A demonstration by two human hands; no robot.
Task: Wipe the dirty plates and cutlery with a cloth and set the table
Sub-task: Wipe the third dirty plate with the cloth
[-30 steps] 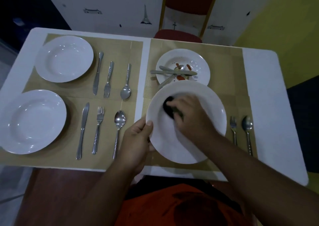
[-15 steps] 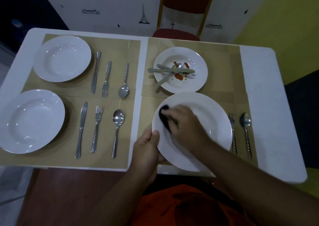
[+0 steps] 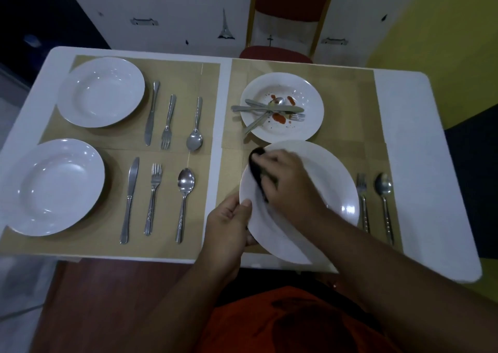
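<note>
Left hand (image 3: 229, 223) grips plate (image 3: 331, 185) rim, plate overhanging table (image 3: 431, 164) edge

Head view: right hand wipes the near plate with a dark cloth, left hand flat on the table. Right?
No. In the head view the left hand grips the plate's rim; the right hand does wipe it with the dark cloth.

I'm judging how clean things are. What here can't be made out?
Head view, three things:
plate being wiped: middle hidden under the right hand and forearm.
cloth: mostly covered by that hand.
left hand: fingers hidden beneath the plate's rim.
</note>
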